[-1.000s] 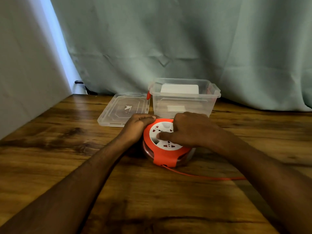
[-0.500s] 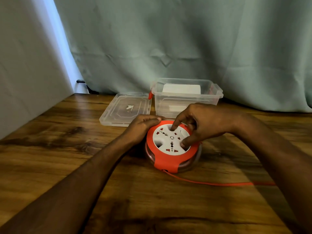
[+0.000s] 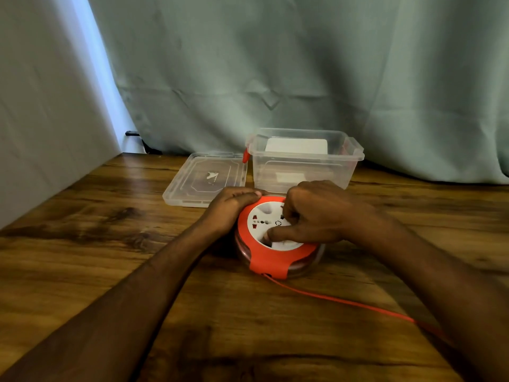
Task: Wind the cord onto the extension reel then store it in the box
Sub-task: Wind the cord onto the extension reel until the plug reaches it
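A round extension reel point(image 3: 271, 261) with an orange frame and a white socket face lies flat on the wooden table. My left hand point(image 3: 230, 206) grips its left rim. My right hand point(image 3: 316, 213) lies on the white face, fingers curled, thumb pressing into a recess near the front edge. A thin orange cord point(image 3: 344, 300) runs from the reel's front toward the lower right and passes under my right forearm. Behind the reel stands a clear plastic box point(image 3: 304, 164), open, with a red latch on its left side.
The box's clear lid point(image 3: 203, 179) lies flat to the left of the box. A green curtain hangs behind the table, and a pale wall borders it on the left. Bare wood stretches in front of the reel and to its left.
My right hand has swung around on the white face, from the far edge back toward the front, and the face has turned with it. My left hand has stayed on the rim.
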Demonstrator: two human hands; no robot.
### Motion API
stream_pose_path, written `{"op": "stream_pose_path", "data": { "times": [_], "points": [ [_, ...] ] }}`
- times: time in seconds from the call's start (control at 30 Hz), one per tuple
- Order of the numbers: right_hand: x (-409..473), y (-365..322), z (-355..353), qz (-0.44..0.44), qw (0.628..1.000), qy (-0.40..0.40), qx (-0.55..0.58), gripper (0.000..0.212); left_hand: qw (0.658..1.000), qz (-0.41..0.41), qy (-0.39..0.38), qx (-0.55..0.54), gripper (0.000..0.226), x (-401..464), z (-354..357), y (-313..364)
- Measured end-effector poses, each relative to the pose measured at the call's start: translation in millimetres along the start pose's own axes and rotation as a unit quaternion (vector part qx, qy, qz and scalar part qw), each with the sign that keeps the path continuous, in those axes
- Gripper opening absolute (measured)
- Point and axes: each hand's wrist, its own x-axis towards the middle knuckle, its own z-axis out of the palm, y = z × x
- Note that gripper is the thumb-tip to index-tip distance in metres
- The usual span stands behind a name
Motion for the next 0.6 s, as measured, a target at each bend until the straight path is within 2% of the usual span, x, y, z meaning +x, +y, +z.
{"op": "stream_pose_path", "data": {
  "times": [0.17,0.2,0.27,0.3,0.37,0.4,0.6],
  "points": [
    [0.3,0.4,-2.6,-0.006,1.0,-0.004,0.018,0.052,1.0,0.003,0.013,-0.008,0.026,-0.5,1.1,0.6],
    [1.0,3.5,-5.1,-0.008,1.0,0.002,0.02,0.045,1.0,0.0,0.014,-0.01,0.026,-0.1,1.2,-0.1],
    [0.3,12.5,-13.3,-0.012,0.999,0.004,0.042,0.018,1.0,-0.005,0.015,-0.014,0.026,0.4,1.4,-0.9],
    [-1.6,16.6,-18.1,-0.011,0.998,-0.01,0.067,0.014,1.0,-0.006,0.016,-0.015,0.026,0.6,1.5,-1.1],
    [-3.7,23.8,-22.5,-0.012,0.992,-0.054,0.109,0.043,1.0,-0.006,0.015,-0.014,0.026,1.0,1.2,-1.5],
    [-4.3,25.3,-22.8,-0.013,0.991,-0.068,0.115,0.051,1.0,-0.006,0.01,-0.011,0.026,0.9,1.0,-1.5],
    [-8.2,26.9,-23.2,-0.024,0.989,-0.077,0.126,0.055,1.0,-0.005,-0.021,0.014,0.027,-0.2,-0.3,-1.0]
  ]
}}
